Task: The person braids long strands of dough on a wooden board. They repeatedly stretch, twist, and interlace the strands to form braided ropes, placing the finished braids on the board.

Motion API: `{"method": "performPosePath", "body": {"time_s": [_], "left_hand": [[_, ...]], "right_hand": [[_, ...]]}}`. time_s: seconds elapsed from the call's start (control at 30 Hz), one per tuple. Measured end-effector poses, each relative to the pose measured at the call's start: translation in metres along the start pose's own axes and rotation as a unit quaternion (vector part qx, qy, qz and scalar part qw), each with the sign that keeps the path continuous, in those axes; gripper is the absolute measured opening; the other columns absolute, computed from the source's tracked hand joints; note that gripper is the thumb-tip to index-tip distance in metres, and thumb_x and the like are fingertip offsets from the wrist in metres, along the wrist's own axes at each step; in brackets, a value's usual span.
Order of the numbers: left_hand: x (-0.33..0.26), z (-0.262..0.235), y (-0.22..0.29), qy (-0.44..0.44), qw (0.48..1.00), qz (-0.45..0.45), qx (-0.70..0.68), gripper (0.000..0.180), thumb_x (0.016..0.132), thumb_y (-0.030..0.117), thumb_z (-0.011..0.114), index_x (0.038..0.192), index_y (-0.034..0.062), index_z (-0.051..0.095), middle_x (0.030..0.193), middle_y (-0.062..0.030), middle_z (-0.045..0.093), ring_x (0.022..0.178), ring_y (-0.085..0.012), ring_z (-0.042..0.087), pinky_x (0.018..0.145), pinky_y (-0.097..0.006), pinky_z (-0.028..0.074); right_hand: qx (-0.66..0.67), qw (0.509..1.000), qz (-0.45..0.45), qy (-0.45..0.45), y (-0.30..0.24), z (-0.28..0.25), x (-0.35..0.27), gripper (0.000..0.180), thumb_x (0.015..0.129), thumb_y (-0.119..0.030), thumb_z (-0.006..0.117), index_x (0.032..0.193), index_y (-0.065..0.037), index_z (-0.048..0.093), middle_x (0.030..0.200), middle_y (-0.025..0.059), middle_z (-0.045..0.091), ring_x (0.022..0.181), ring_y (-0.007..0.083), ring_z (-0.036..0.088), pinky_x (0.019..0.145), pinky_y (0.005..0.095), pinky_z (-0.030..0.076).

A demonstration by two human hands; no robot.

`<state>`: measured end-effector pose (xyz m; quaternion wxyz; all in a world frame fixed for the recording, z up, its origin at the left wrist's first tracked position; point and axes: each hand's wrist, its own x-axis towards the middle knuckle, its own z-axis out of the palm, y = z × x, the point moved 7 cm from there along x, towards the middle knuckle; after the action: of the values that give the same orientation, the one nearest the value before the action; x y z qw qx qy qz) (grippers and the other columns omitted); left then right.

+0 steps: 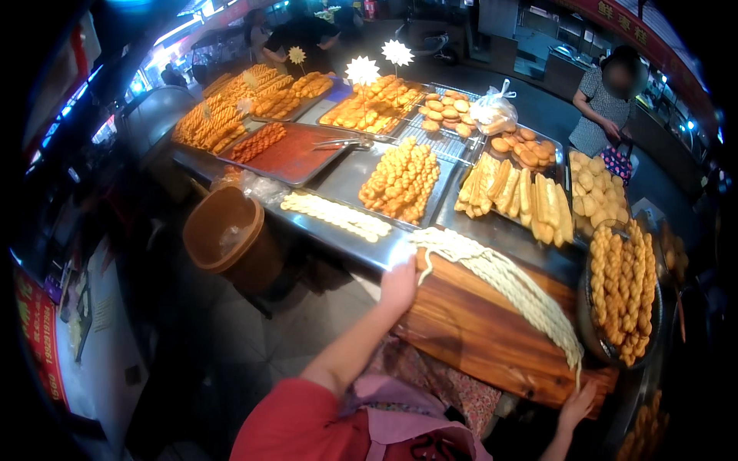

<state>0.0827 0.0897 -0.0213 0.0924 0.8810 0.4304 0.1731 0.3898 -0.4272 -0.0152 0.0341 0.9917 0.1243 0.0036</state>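
Note:
Several long, pale twisted dough strands [503, 273] lie in a bundle along the wooden board [461, 323]. My left hand [399, 284] is at the board's left edge, closed on a strand's end that loops down beside the thumb; glare washes out its fingertips. At the board's near right corner, my right hand [576, 406] pinches the thin end of a strand at the bundle's other end. Left of the board, a row of short raw dough twists [336, 216] lies on the metal counter [307, 229].
Behind stand trays of fried twists [400, 180], fried dough sticks [515, 196] and round cakes [448, 113]. Tongs [342, 144] rest on a red-brown tray [296, 157]. A bowl of large twists [623, 288] borders the board's right. A brown bin [223, 227] stands left. A person [603, 104] stands beyond the counter.

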Motion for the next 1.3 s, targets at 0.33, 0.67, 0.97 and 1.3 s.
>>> {"method": "performPosePath", "body": {"time_s": [0.33,0.67,0.97,1.3], "left_hand": [[-0.004,-0.020,-0.035,0.042,0.979,-0.015,-0.199,0.014,0.091,0.013,0.054,0.087,-0.0007,0.055,0.079,-0.0169,0.059,0.072,-0.0334,0.062,0.067,-0.042,0.049],[0.041,-0.226,-0.195,-0.246,0.953,-0.175,0.014,0.030,0.081,0.038,0.070,0.089,0.0086,0.072,0.067,-0.0022,0.061,0.056,-0.0116,0.053,0.047,-0.027,0.042],[0.146,-0.427,-0.334,0.314,0.918,-0.190,0.153,0.050,0.083,0.051,0.061,0.105,0.0079,0.069,0.096,-0.0144,0.069,0.089,-0.0310,0.065,0.078,-0.039,0.048],[0.091,-0.404,-0.331,0.115,0.945,-0.175,0.249,0.039,0.088,0.039,0.053,0.102,0.0053,0.067,0.099,-0.0195,0.066,0.093,-0.0324,0.063,0.082,-0.041,0.048]], "right_hand": [[0.395,0.906,-0.129,0.082,0.012,0.025,0.013,0.022,0.097,-0.017,0.049,0.116,-0.007,0.055,0.111,0.0088,0.058,0.102,0.0213,0.053,0.093,0.0337,0.040],[0.494,0.855,-0.047,-0.154,0.137,0.005,0.041,0.014,0.087,-0.017,0.064,0.082,-0.005,0.058,0.073,-0.0047,0.049,0.068,0.0070,0.045,0.061,0.0241,0.040],[0.298,0.916,0.006,0.268,0.109,-0.054,0.087,0.033,0.091,-0.032,0.057,0.104,-0.003,0.067,0.097,0.0166,0.067,0.092,0.0329,0.063,0.080,0.0362,0.048],[0.120,0.961,-0.164,0.185,0.039,-0.026,-0.009,0.029,0.085,-0.019,0.063,0.110,-0.005,0.061,0.107,0.0111,0.064,0.103,0.0265,0.059,0.099,0.0436,0.035]]}}
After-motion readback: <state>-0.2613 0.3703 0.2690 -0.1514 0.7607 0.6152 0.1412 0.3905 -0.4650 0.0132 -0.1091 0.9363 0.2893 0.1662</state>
